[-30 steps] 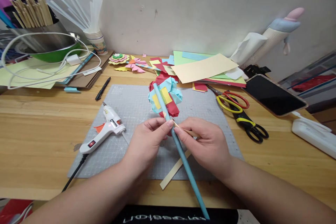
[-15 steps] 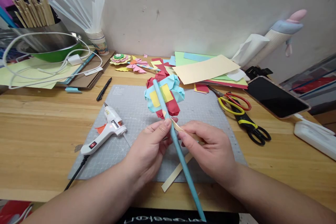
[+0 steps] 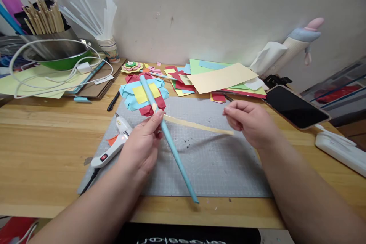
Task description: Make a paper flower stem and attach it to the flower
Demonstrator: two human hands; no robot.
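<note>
My left hand (image 3: 144, 137) pinches a light blue paper stem (image 3: 178, 158) between thumb and fingers. At the stem's upper end is a folded paper flower (image 3: 130, 103) in blue and red, its back towards me with yellow patches. A narrow cream paper strip (image 3: 200, 125) runs from the stem at my left thumb out to the right, its far end loose. To the right of that end, my right hand (image 3: 248, 122) is raised with curled fingers pressed together, apart from the strip. Nothing shows in its fingers. The scissors are mostly hidden behind this hand and forearm.
A glue gun (image 3: 114, 146) lies left on the grey cutting mat (image 3: 206, 175), near a black pen (image 3: 113, 101). Paper sheets (image 3: 223, 76) and scraps lie at the back. A phone (image 3: 296, 106) and white power strip (image 3: 340, 152) are at right.
My right hand has let go of the cream strip and moved right and up. My left hand has carried the flower and stem leftwards. The strip now stretches out freely.
</note>
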